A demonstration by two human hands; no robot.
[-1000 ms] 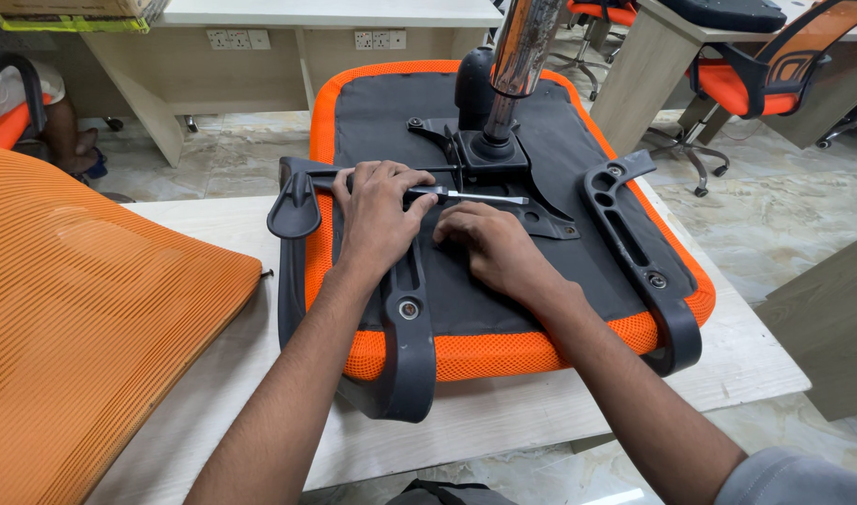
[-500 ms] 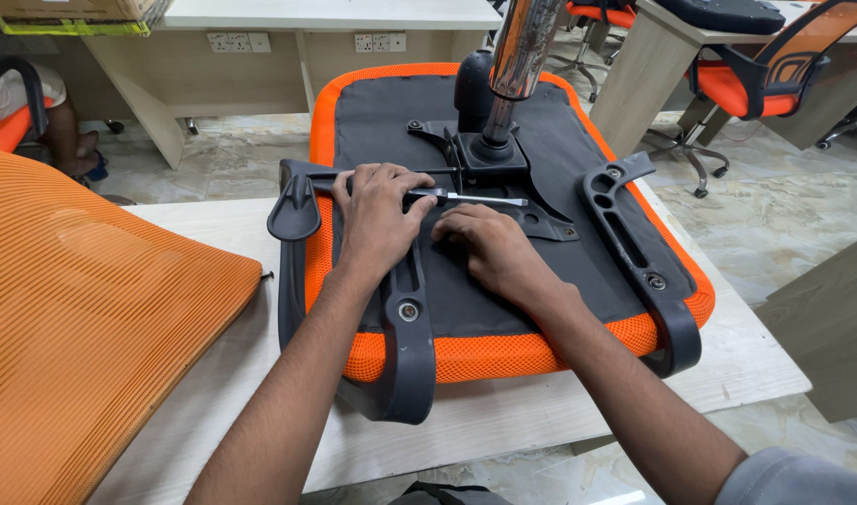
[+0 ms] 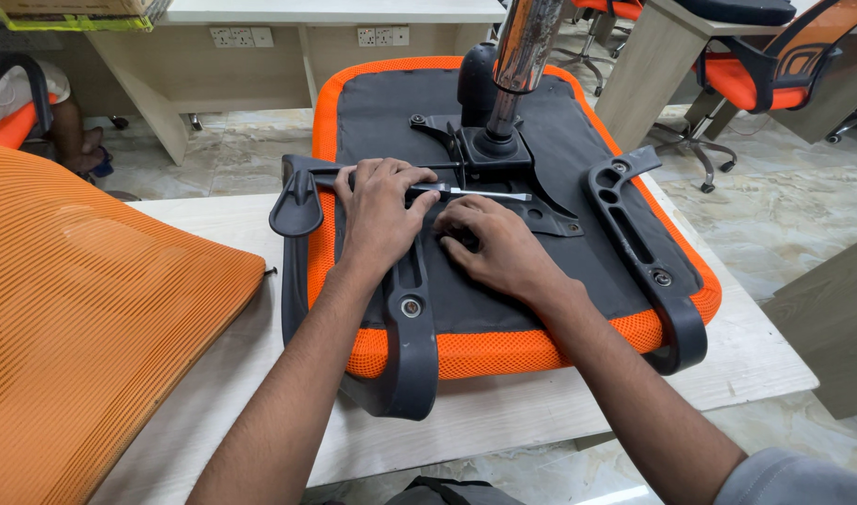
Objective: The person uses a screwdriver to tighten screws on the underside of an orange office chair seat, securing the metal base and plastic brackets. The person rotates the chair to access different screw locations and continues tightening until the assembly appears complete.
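The upturned orange seat [image 3: 503, 351] is lying on the worktop [image 3: 540, 411], and the left hand [image 3: 381, 220] is gripping a screwdriver [image 3: 475, 194] laid across its black mechanism plate [image 3: 503, 154]. The right hand [image 3: 494, 243] is pressing, fingers curled, just below the shaft. Doing this well, I'd judge, is keeping that hand steadying the tip.

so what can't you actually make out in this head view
- Handle of the screwdriver: hidden inside the left hand.
- Fingertips of the right hand: curled under, so what they touch on the seat underside is unseen.
- Chrome gas cylinder: top cut off by the frame edge.
- Seated person: cropped at the left edge.
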